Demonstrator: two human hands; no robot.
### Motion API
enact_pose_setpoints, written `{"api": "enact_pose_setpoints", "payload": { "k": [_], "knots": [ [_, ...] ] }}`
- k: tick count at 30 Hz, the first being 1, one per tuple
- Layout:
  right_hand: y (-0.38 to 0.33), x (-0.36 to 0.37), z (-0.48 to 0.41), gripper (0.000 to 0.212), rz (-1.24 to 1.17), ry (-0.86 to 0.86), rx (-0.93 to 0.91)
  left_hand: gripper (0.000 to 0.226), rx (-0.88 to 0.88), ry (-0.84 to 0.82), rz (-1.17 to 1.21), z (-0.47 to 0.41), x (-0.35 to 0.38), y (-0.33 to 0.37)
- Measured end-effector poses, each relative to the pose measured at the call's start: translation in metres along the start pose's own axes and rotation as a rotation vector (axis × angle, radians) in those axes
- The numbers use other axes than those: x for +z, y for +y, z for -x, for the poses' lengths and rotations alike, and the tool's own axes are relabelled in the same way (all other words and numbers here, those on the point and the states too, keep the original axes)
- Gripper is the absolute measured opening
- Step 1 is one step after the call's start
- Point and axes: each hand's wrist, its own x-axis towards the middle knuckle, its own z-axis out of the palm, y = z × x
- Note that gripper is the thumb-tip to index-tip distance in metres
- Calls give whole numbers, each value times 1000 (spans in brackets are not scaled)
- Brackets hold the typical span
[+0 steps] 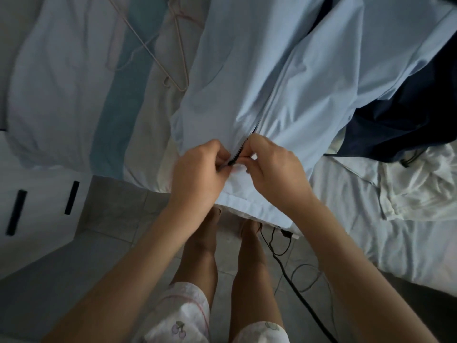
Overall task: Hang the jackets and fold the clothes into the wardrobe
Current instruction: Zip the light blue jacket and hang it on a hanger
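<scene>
A light blue zip-front fabric jacket (235, 70) lies spread on the bed (346, 219), its hem hanging over the edge near the person's legs. The left hand (197, 174) and right hand (272, 169) meet at the bottom of the jacket's dark zipper (243, 144), each hand's curled fingers (249, 163) pinching the zipper's lower end. Thin pale wire hangers (179, 45) lie just left of the jacket; a navy garment (395, 125) lies against its right side.
</scene>
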Motion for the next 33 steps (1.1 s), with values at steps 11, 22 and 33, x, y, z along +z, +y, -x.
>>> {"api": "enact_pose_setpoints", "payload": {
  "k": [11, 22, 33],
  "knots": [
    [51, -60, -49, 19, 303, -148, 101, 23, -68, -215, 67, 29, -21, -21],
    [20, -6, -12, 13, 33, -121, 110, 50, 33, -177, -97, -6, 9, 1],
    [19, -5, 18, 16, 227, -63, -118, 17, -48, -248, 30, 2, 16, 0]
  ]
}}
